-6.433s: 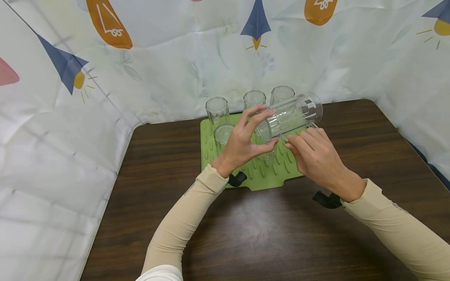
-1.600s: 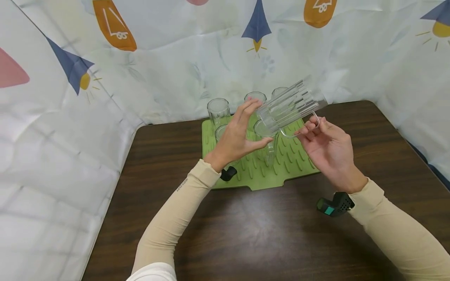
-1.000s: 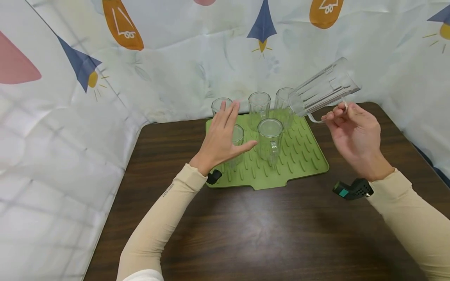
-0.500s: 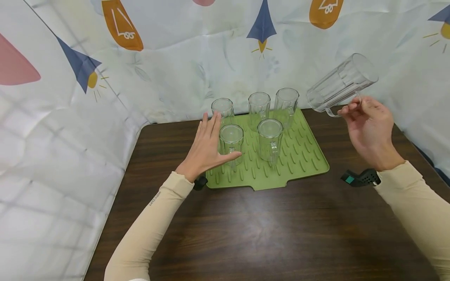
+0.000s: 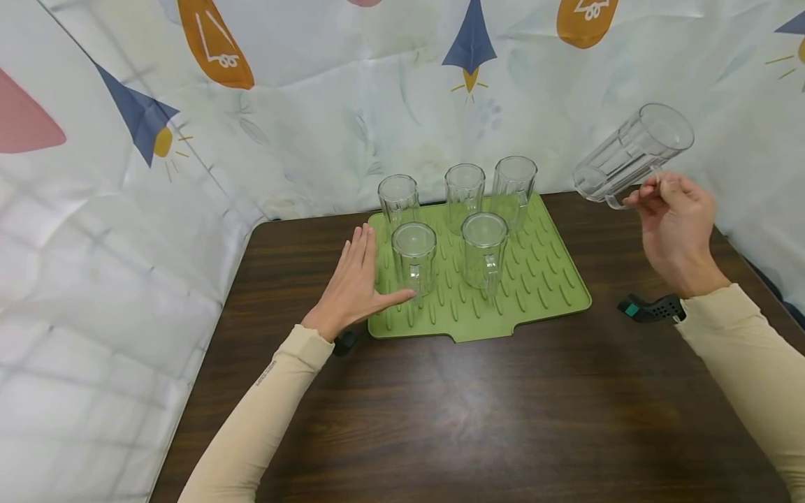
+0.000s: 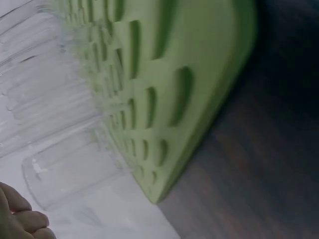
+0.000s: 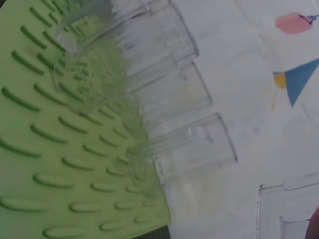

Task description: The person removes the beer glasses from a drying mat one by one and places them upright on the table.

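With fingers curled on its handle, my right hand [image 5: 679, 223] holds a clear glass mug [image 5: 635, 154] in the air, right of the green drying mat [image 5: 547, 279]. The mug is tilted, its wide open rim up and to the right. My left hand [image 5: 349, 286] is spread with straight fingers over the mat's left edge, close to the front-left mug [image 5: 415, 262]; I cannot tell whether the thumb touches it. Beside that stands the front-right mug [image 5: 484, 251]; both show flat, disc-like tops. Behind them stand three more clear mugs [image 5: 465, 199].
The dark wooden table [image 5: 440, 419] runs around the mat on its left, right and near sides. A patterned white cloth [image 5: 327, 126] hangs as a wall close behind the mat's far edge and along both sides.
My left hand has let go of the mug's base end and moved left and nearer. My right hand has carried the mug off to the right, away from over the mat.
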Action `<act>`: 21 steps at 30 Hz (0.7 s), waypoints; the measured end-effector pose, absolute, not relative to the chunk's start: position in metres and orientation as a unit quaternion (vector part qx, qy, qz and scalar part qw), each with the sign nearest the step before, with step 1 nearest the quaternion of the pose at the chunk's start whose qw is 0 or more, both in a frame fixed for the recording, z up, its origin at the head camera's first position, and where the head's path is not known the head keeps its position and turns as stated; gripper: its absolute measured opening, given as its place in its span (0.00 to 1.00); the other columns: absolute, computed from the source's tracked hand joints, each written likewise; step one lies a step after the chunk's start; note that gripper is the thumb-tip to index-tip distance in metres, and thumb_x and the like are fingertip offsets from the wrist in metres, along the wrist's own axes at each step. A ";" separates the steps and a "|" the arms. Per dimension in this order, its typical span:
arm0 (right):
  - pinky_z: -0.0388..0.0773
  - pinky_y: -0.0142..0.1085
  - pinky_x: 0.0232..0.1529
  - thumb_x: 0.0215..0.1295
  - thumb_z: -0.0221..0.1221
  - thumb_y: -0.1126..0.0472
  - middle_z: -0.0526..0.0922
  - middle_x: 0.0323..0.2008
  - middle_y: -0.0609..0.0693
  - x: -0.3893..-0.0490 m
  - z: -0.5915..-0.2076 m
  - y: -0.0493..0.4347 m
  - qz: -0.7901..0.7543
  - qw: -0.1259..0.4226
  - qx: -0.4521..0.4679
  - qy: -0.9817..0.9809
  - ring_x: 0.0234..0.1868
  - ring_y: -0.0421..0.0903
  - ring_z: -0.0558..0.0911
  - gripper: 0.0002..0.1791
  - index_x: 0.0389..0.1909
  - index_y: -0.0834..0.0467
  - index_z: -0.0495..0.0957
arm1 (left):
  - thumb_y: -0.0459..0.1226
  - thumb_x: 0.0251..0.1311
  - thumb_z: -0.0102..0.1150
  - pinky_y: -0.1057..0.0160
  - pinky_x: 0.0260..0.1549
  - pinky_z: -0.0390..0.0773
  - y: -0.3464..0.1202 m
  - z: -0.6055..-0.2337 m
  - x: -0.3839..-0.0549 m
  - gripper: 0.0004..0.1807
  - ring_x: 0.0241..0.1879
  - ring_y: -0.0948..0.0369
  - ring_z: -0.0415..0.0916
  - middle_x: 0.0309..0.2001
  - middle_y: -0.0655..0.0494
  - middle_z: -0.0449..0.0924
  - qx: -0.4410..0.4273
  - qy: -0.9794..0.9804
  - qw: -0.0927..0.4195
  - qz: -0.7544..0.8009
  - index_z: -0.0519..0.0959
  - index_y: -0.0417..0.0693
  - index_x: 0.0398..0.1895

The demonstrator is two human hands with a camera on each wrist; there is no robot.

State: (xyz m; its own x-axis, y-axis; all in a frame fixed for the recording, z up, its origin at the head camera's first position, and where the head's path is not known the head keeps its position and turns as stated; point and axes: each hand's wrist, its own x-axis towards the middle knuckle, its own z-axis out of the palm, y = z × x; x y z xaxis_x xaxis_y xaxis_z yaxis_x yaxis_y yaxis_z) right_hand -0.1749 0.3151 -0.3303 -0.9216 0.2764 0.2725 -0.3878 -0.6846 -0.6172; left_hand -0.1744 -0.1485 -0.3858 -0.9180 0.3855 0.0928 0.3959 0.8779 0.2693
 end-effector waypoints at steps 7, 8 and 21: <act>0.88 0.38 0.34 0.74 0.57 0.68 0.83 0.27 0.60 -0.186 -0.343 0.325 0.912 0.192 0.055 -0.359 0.25 0.53 0.83 0.12 0.34 0.76 0.77 | 0.78 0.55 0.55 0.47 0.86 0.37 -0.156 -0.400 -0.173 0.74 0.86 0.49 0.28 0.85 0.47 0.23 -0.193 -0.972 -0.001 -0.136 0.25 0.45 0.83; 0.87 0.38 0.34 0.73 0.57 0.68 0.83 0.27 0.60 -0.188 -0.345 0.326 0.910 0.195 0.051 -0.363 0.26 0.52 0.83 0.12 0.33 0.75 0.77 | 0.78 0.55 0.55 0.47 0.86 0.37 -0.157 -0.402 -0.173 0.74 0.86 0.49 0.28 0.85 0.47 0.24 -0.194 -0.972 -0.005 -0.135 0.25 0.45 0.83; 0.86 0.33 0.35 0.73 0.59 0.69 0.82 0.29 0.56 -0.209 -0.375 0.331 0.871 0.223 0.019 -0.437 0.27 0.48 0.83 0.10 0.33 0.73 0.80 | 0.79 0.54 0.55 0.45 0.85 0.45 -0.157 -0.426 -0.169 0.73 0.86 0.47 0.33 0.85 0.39 0.35 -0.223 -0.970 -0.048 -0.083 0.37 0.38 0.84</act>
State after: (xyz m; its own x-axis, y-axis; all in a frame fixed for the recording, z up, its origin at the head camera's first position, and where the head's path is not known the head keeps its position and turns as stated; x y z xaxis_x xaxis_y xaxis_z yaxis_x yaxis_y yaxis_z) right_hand -0.2087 0.3311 -0.3752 -0.8994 0.3725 0.2288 -0.4060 -0.5177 -0.7531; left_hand -0.1695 -0.1568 -0.4257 -0.8962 0.4402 -0.0555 0.4244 0.8870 0.1820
